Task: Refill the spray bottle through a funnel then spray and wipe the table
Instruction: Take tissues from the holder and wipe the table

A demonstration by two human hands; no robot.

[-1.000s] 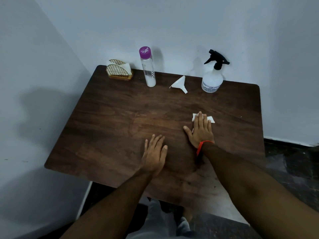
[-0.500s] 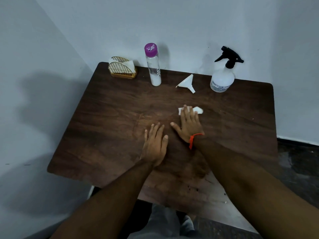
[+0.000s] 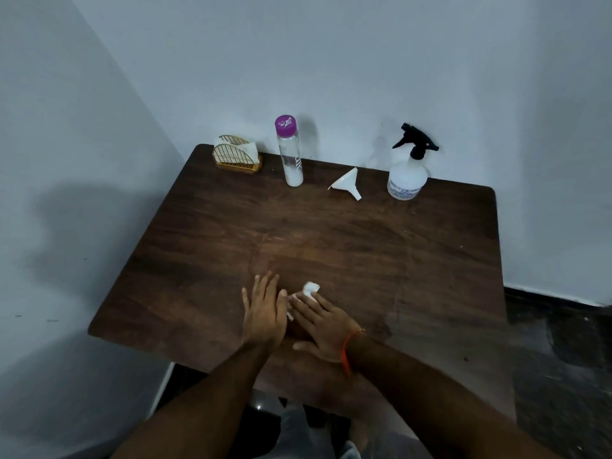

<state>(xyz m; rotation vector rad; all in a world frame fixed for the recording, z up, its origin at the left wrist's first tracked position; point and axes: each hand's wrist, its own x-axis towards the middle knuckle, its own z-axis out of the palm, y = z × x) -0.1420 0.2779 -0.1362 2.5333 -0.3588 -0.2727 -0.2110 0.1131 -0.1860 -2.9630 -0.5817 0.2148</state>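
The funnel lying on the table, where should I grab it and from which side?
Pinch the funnel by its narrow spout, which points toward you and right, coming from the near side. It lies tipped on its side, and the wide cone looks harder to pinch.

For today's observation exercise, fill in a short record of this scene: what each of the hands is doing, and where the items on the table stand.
left hand: flat on the table, fingers straight
right hand: pressing a white tissue onto the table, beside the left hand
spray bottle: upright, far right edge, trigger head on
funnel: lying on its side, left of the spray bottle
purple-capped bottle: upright, capped, left of the funnel
tissue holder: far left corner
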